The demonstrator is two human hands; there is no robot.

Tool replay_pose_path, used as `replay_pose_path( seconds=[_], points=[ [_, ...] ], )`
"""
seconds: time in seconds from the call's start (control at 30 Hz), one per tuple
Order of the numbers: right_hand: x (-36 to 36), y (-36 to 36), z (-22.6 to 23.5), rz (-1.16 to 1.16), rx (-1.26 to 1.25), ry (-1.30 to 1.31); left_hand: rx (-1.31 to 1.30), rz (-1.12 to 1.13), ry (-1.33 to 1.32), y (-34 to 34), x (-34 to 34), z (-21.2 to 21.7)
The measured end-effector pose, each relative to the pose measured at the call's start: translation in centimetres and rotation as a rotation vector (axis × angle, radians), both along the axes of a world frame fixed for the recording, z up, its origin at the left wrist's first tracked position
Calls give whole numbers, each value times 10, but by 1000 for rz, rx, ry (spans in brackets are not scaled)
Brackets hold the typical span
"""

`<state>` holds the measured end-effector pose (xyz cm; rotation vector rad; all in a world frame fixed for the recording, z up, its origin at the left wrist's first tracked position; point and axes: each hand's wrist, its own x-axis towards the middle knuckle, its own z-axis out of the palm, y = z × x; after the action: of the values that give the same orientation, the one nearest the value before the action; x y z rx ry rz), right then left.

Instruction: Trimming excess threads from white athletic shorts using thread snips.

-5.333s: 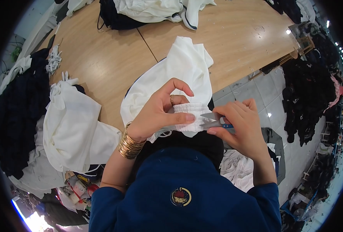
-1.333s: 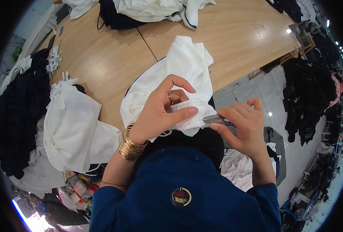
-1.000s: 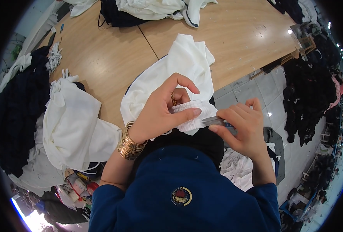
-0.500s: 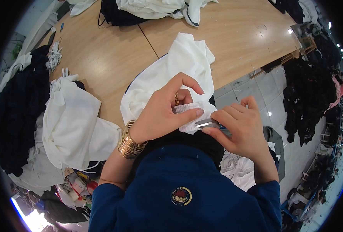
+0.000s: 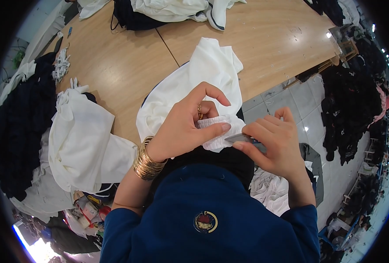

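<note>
Pinching left hand (image 5: 188,125): closed on the white, gathered elastic fabric band (image 5: 214,143), thumb on top, index finger arched away from it.
Facing right hand (image 5: 271,140): just right of the band, wrapped around small, pointed grey metal snips (image 5: 238,138).
Snip tips: at the band's right side, long axis pointing left; contact unclear.
Smooth white cloth (image 5: 214,65): beyond the band.
Edges: brown wooden desk (image 5: 282,44) beyond the band; grey tiled floor (image 5: 300,103) to its right, leaving sideways room.
</note>
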<state>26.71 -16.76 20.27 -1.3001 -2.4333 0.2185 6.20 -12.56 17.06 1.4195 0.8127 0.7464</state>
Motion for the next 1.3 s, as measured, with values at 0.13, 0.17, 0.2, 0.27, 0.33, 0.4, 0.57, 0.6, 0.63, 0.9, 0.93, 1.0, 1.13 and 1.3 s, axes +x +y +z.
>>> replay_pose_path(
  seconds=[0.13, 0.17, 0.2, 0.27, 0.33, 0.4, 0.57, 0.6, 0.63, 0.9, 0.93, 1.0, 1.13, 1.3],
  points=[
    [4, 1, -3, 26, -54, 24, -34, -21, -29, 1, 0, -2],
    [7, 3, -3, 7, -94, 34, -71, -31, -59, 2, -1, -2],
    [8, 5, 0, 8, -92, 34, -69, -30, -60, 2, 0, -4],
    [8, 10, 5, -100, -296, 351, -157, 8, -181, 3, -1, -9],
    [-8, 12, -5, -83, -284, 433, -217, -29, -232, 6, -5, -8],
    [-12, 16, -16, -82, -323, 441, -269, -72, -287, 8, -7, -3],
    [5, 44, -33, -272, -265, 715, -239, -177, -286, 4, -23, 4],
    [0, 39, -32, -121, -514, 765, -140, -187, -216, 4, -24, 1],
    [-4, 35, -32, 27, -751, 792, -111, -191, -131, 6, -26, 2],
    [-23, 30, -5, -96, -209, 420, 245, -70, 338, -6, -37, -4],
    [-26, 29, -3, -114, 0, 416, 454, 152, 377, -3, -37, -5],
    [-43, 33, 5, -105, 125, 367, 658, 396, 345, 5, -45, -7],
    [-59, 42, -13, -113, 251, 350, 860, 803, 203, 7, -69, 3],
    [-65, 45, -30, -62, 475, 463, 836, 893, 86, -12, -80, -39]
  ],
)
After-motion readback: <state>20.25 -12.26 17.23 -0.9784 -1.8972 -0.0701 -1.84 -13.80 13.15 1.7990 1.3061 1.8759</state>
